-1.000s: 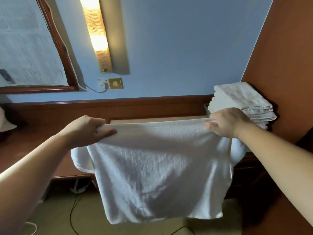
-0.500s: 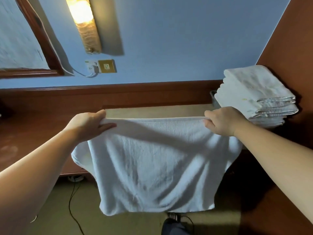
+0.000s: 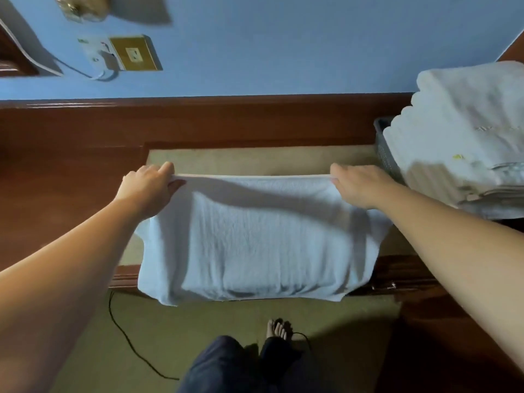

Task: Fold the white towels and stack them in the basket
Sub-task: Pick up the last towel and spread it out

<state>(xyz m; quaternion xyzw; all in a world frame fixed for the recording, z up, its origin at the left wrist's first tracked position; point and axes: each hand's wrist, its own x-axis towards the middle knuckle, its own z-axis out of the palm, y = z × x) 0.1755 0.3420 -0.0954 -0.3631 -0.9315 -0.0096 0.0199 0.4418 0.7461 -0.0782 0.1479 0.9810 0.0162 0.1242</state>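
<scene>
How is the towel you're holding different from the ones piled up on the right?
The held towel is one piece, stretched by its top edge between the left hand and the right hand; the stacked towels are several, lying on one another. The held towel is spread wide, its lower part hanging over the desk's front edge, while the stacked towels are folded into compact layers resting in the grey basket. Both are white terry cloth.
</scene>
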